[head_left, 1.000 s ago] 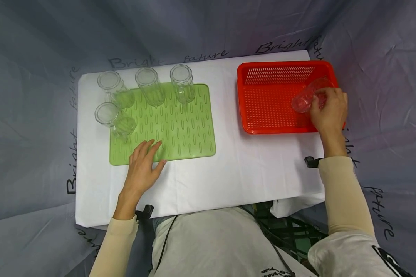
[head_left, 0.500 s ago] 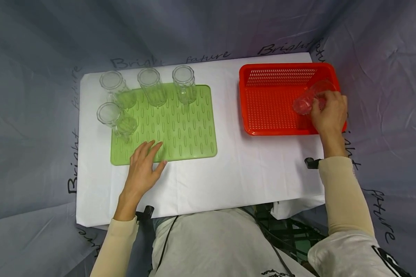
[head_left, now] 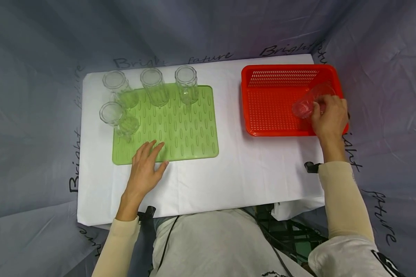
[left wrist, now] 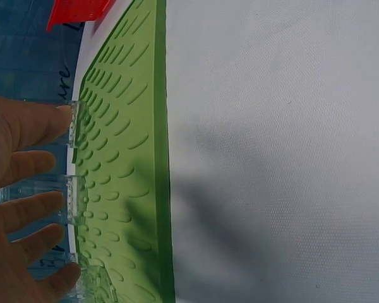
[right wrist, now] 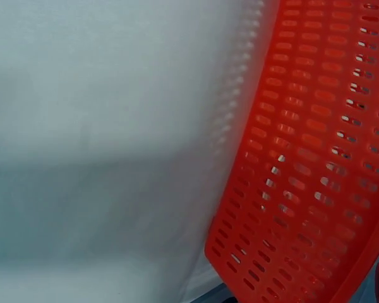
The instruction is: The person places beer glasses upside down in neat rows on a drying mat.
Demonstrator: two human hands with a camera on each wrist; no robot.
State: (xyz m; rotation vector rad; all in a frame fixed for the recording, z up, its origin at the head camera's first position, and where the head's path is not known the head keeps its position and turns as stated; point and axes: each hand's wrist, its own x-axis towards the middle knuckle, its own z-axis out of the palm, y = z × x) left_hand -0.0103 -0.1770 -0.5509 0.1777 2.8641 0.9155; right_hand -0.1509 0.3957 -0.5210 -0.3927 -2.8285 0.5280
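In the head view, my right hand (head_left: 330, 117) reaches over the right end of a red plastic basket (head_left: 268, 130). Its thumb and fingers grip a clear glass mug (head_left: 303, 107) that lies tilted inside; the hand hides the mug's near side. My left hand (head_left: 144, 167) is spread, fingers apart, over the front edge of a green ridged mat (head_left: 180, 140). Nothing is in that hand. Glass mugs stand along the mat's back and left sides: a front-left mug (head_left: 116, 117), a back-left mug (head_left: 119, 87), a middle mug (head_left: 155, 86) and a right mug (head_left: 187, 84).
A white-covered table (head_left: 225, 181) bears the mat and basket, with a stretch of cloth between them. Grey curtains (head_left: 180, 27) enclose its back and sides. The right wrist view shows mostly the basket's slotted wall (right wrist: 303, 158) and white cloth.
The head view has shifted slightly. My right hand keeps its grip on the mug in the basket, and the left hand stays over the mat's front edge.
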